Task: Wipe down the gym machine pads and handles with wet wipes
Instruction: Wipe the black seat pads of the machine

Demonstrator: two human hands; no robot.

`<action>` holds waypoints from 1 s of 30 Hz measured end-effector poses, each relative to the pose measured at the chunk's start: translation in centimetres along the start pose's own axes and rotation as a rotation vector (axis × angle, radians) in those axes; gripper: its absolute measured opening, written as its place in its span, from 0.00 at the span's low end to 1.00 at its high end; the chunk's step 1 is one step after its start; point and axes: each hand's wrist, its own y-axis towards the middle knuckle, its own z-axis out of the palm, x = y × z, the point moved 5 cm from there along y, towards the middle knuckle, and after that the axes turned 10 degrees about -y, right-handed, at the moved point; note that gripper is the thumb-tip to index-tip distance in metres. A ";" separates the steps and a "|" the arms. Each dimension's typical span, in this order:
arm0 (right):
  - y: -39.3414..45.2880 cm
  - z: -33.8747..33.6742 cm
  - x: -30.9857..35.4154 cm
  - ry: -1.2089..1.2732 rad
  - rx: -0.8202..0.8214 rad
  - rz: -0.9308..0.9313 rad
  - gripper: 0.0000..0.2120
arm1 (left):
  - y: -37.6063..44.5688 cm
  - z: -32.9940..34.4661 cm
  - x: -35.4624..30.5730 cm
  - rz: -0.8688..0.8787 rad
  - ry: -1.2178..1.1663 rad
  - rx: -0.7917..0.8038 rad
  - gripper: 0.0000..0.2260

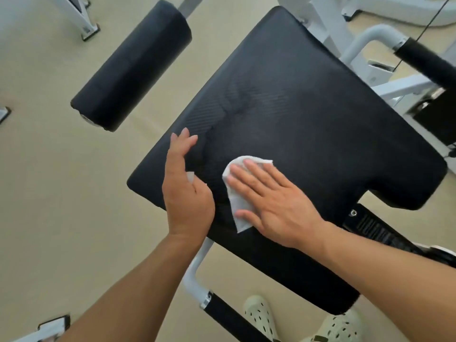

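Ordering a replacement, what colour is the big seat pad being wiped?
Black, with a faint diagonal weave texture, on the seat pad; head view.

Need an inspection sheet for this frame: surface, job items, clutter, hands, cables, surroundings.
Surface: black seat pad, wipe streaks visible near its centre.
Job's things: white wet wipe flat on the pad; roller pad and two black handles not being touched.
Clutter: nothing seen.
Hands: right hand presses the wipe with straight fingers; left hand open at the pad's edge, a small white scrap by its thumb.
Cables: thin black cable top right.
Surroundings: beige floor, white machine frames.
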 end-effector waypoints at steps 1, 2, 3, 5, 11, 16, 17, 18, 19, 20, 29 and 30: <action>0.5 -0.3 -2.2 0.015 -0.006 0.145 0.32 | 0.0 -0.2 0.1 -0.016 -0.007 -0.001 0.31; 1.4 -0.7 -4.5 0.037 -0.008 0.285 0.33 | 0.1 -0.5 0.1 -0.027 -0.007 -0.001 0.31; 2.8 -1.2 -6.5 0.067 0.005 0.395 0.33 | 0.3 -0.8 0.1 -0.030 -0.002 -0.005 0.32; 6.5 -2.3 -9.3 0.132 0.043 0.540 0.34 | 0.7 -1.6 0.4 -0.028 0.005 -0.024 0.33; 14.7 -4.7 0.5 0.101 -0.035 0.232 0.32 | 1.0 -4.2 0.9 -0.011 0.008 -0.079 0.32; 7.6 -2.6 11.6 -0.005 -0.053 -0.308 0.29 | 1.0 -5.4 1.4 -0.032 0.023 -0.081 0.29; 6.8 -2.2 10.8 0.012 -0.057 -0.262 0.29 | 1.0 -5.5 1.4 -0.041 0.014 -0.076 0.30; 6.5 -1.8 9.3 0.029 -0.062 -0.178 0.29 | 1.1 -5.5 1.3 -0.039 0.018 -0.072 0.31; 6.4 -1.7 7.3 0.039 -0.068 -0.065 0.29 | 1.1 -5.6 1.3 -0.033 0.031 -0.072 0.32; 6.5 -1.9 4.8 0.046 -0.071 0.070 0.30 | 1.1 -5.8 1.5 -0.032 0.038 -0.073 0.33; 16.6 -5.2 0.7 0.156 -0.024 0.457 0.31 | 0.3 -9.3 3.4 -0.073 0.034 -0.061 0.37; 16.2 -5.1 4.4 0.114 -0.069 0.246 0.30 | 0.2 -9.5 3.5 -0.066 0.044 -0.058 0.36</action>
